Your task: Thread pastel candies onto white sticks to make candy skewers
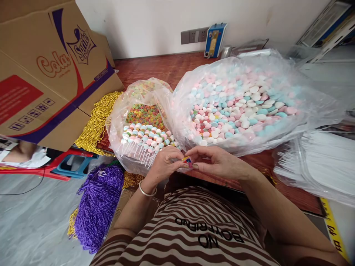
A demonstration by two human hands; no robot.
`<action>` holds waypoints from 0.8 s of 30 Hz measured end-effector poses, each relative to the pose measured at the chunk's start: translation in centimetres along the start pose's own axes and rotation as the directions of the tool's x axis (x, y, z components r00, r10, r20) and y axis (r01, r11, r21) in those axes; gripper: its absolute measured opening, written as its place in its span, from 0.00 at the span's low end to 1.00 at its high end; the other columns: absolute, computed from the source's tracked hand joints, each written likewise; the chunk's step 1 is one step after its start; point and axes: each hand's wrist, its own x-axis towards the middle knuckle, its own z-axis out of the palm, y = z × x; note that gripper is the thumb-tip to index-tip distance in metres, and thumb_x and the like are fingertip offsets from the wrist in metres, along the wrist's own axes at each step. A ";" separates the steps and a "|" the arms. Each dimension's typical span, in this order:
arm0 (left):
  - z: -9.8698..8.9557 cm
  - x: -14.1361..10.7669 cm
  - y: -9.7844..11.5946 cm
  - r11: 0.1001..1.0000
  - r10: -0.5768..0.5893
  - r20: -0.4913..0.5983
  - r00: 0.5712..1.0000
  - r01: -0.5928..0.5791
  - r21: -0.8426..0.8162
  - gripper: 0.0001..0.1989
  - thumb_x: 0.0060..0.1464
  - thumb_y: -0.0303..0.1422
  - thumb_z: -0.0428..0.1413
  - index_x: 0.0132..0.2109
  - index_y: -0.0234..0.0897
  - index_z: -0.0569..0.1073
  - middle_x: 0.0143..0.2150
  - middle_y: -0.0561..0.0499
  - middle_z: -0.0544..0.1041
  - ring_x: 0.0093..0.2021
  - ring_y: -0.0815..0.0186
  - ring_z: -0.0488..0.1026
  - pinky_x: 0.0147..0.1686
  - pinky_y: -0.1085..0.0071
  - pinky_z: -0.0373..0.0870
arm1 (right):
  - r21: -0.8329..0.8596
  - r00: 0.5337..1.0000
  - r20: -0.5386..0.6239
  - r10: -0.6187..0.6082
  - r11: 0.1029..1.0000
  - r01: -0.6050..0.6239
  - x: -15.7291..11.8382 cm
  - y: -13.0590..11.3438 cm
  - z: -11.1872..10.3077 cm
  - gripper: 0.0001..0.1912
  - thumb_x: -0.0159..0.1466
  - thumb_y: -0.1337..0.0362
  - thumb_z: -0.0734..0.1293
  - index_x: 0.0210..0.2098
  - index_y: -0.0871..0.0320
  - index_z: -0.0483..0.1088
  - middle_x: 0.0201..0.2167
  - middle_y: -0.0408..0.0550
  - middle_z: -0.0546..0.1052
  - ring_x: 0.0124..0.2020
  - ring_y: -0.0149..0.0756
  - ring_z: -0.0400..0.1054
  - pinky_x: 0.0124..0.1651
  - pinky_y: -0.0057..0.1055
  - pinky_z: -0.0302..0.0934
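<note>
At the table's near edge, my left hand (pixel 165 161) and my right hand (pixel 217 161) meet, thumbs and fingertips closed on a small yellow, blue and pink piece (pixel 188 161). Its exact kind is too small to tell. Just beyond my left hand, an open plastic bag (pixel 115 127) holds small colourful rings (pixel 148 113) and rows of pastel discs on white sticks (pixel 148 136). A larger clear bag (pixel 183 99) beyond my right hand is full of pink, white and blue discs (pixel 245 107).
Bundled white sticks (pixel 327 159) lie in plastic at the right. A cardboard box (pixel 55 85) stands at the left, near gold bead strings (pixel 97 122) and purple bead strings (pixel 100 207). A blue device (pixel 215 40) stands against the wall on the wooden table (pixel 155 66).
</note>
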 end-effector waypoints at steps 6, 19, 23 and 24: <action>-0.2 -0.1 0.0 0.993 0.005 0.050 0.999 0.001 -0.115 0.12 0.53 0.43 0.67 0.32 0.39 0.82 0.32 0.48 0.82 0.39 0.61 0.77 0.45 0.64 0.73 | 0.087 1.000 0.025 -0.017 0.996 0.015 0.1 0.5 -0.3 0.17 0.68 0.55 0.68 0.54 0.54 0.73 0.44 0.46 0.82 0.47 0.39 0.76 0.51 0.34 0.69; 0.4 -2.3 1.1 0.953 0.146 -0.421 0.895 -0.014 0.301 0.07 0.53 0.34 0.68 0.40 0.42 0.81 0.37 0.50 0.81 0.42 0.61 0.76 0.51 0.61 0.70 | -0.240 0.849 -0.470 -0.241 0.961 0.140 1.1 1.0 3.0 0.05 0.65 0.66 0.67 0.35 0.57 0.76 0.30 0.45 0.79 0.31 0.33 0.71 0.35 0.27 0.63; 2.5 -6.6 0.4 0.992 -0.126 -0.685 0.717 0.112 -0.065 0.07 0.57 0.38 0.65 0.35 0.40 0.79 0.32 0.51 0.78 0.36 0.64 0.74 0.42 0.67 0.71 | 0.240 0.758 -0.651 -0.041 0.936 0.256 2.7 2.1 5.0 0.09 0.63 0.57 0.71 0.37 0.55 0.73 0.25 0.40 0.76 0.26 0.31 0.70 0.30 0.27 0.66; 3.0 -7.2 0.1 0.946 -0.294 -0.585 0.756 0.142 -0.292 0.11 0.57 0.42 0.64 0.38 0.39 0.81 0.35 0.49 0.79 0.38 0.63 0.75 0.42 0.67 0.72 | 0.321 0.779 -0.627 -0.009 0.908 0.269 3.2 2.4 5.8 0.10 0.62 0.56 0.72 0.37 0.55 0.72 0.24 0.39 0.75 0.24 0.31 0.70 0.30 0.27 0.66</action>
